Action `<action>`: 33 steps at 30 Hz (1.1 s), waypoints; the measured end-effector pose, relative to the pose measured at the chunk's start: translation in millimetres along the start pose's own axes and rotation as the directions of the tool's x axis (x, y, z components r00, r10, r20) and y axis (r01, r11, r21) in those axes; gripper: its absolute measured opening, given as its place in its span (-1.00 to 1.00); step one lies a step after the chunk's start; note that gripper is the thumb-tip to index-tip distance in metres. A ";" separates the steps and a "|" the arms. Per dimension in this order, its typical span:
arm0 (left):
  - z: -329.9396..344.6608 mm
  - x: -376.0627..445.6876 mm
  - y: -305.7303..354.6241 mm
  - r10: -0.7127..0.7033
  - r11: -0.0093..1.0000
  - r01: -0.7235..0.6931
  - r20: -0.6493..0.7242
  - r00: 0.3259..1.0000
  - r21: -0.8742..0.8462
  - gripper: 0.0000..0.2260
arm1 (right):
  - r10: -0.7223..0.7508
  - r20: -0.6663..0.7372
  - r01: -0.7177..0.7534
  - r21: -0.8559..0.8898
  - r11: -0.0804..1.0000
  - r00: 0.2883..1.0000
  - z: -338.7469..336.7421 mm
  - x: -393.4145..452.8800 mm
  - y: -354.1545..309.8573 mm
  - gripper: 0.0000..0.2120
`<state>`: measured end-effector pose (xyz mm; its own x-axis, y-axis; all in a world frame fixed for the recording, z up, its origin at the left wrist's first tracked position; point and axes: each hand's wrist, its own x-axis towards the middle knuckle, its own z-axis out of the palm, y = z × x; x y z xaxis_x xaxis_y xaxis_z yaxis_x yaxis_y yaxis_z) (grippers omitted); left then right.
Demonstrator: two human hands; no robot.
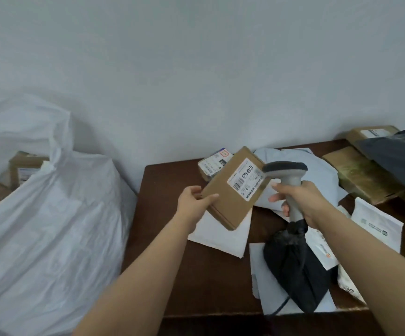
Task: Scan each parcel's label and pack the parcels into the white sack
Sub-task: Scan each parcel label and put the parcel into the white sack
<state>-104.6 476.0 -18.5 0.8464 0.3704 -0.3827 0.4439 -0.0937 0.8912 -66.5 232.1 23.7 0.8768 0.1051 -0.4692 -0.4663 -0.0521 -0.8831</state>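
Our left hand pinched the cardboard parcel by its near corner; our right hand, just beside it, gripped the scanner. So slight a pinch might let it tilt, spoiling the read.

The box is matt brown cardboard with a smooth white paper label, and the scanner beside it at 3 o'clock looks like matt grey plastic. At 9 o'clock the white sack is thin, creased woven-looking plastic. The table is dark brown wood with a dull sheen.
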 end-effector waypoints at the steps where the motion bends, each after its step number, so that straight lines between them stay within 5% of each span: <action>1: -21.2 0.4 9.5 0.055 0.998 -0.053 -0.039 0.998 0.032 -0.51 | -0.047 0.022 0.048 -0.018 0.999 0.999 9.2 -7.3 -9.2 -0.85; 11: -195.5 -19.1 60.5 0.439 0.885 -0.365 -0.258 0.861 0.288 -0.79 | -0.266 0.344 0.334 -0.154 0.930 0.901 111.9 -79.3 -67.8 -0.77; 18: -258.9 -31.6 83.4 0.526 0.842 -0.411 -0.362 0.770 0.350 -0.76 | -0.346 0.428 0.457 -0.189 0.869 0.835 150.8 -115.0 -87.6 -0.74; 33: -293.2 -50.8 97.4 0.570 0.816 -0.443 -0.385 0.726 0.373 -0.71 | -0.411 0.464 0.533 -0.167 0.829 0.784 173.1 -145.4 -101.2 -0.78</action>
<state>-190.7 719.0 159.1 0.7544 0.5711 0.3238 0.0972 -0.5849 0.8053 -167.1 393.9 181.8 0.8250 0.5651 -0.0033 0.1006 -0.1527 -0.9831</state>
